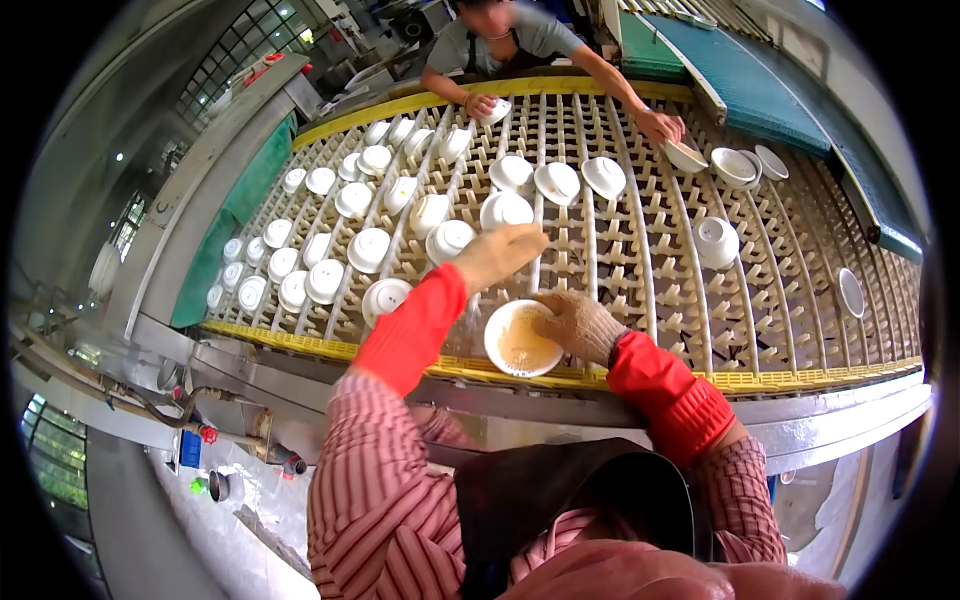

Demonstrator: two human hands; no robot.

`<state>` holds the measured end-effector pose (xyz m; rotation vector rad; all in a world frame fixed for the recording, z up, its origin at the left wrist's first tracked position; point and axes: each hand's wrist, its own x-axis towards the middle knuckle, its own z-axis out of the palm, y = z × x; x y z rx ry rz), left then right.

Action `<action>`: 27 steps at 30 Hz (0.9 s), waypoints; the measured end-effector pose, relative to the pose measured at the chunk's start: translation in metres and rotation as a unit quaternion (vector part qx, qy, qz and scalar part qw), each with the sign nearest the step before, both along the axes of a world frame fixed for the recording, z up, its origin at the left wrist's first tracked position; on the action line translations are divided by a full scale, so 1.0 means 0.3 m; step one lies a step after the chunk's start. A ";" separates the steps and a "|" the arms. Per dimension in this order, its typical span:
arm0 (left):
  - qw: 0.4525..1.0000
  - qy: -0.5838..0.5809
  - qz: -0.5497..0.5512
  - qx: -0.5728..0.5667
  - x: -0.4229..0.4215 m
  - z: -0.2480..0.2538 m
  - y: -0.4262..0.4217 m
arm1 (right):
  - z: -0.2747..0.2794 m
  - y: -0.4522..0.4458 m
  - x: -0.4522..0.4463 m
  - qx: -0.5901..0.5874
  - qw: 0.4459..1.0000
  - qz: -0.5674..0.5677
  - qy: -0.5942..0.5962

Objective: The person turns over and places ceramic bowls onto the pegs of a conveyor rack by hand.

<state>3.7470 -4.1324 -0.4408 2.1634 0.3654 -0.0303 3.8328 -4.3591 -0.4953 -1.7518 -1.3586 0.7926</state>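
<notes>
My right hand, in a tan glove (582,326), grips the right rim of a white bowl (523,338) that stands mouth up near the front edge of the pegged rack. Yellowish-brown matter lies inside this bowl. My left hand, also gloved (502,254), reaches over the rack, close beside an upturned white bowl (451,241) and just below another (506,210). Its fingers point right and look pressed together; whether they hold anything is hidden. Both forearms wear red sleeve covers.
Many upturned white bowls sit on the rack (640,379) to the left. Across it, a co-worker's hands touch a bowl (495,111) and another bowl (686,156). More bowls (716,243) stand at right. A green-blue belt (740,85) lies at the back right.
</notes>
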 end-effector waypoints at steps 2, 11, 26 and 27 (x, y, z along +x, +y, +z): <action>0.994 0.049 -0.035 -0.092 -0.162 0.038 -0.073 | 0.053 -0.019 -0.006 -0.020 0.999 -0.022 0.012; 0.889 -0.116 -0.244 0.369 -0.249 -0.025 -0.187 | 0.110 -0.055 0.012 0.112 0.993 -0.034 -0.020; 0.878 -0.195 -0.163 0.407 -0.010 -0.110 -0.478 | 0.036 -1.614 -0.012 0.240 0.663 -0.668 -0.240; 0.889 -0.144 -0.159 0.404 -0.001 -0.104 -0.491 | -0.057 -1.674 -0.083 0.331 0.616 -0.706 -0.115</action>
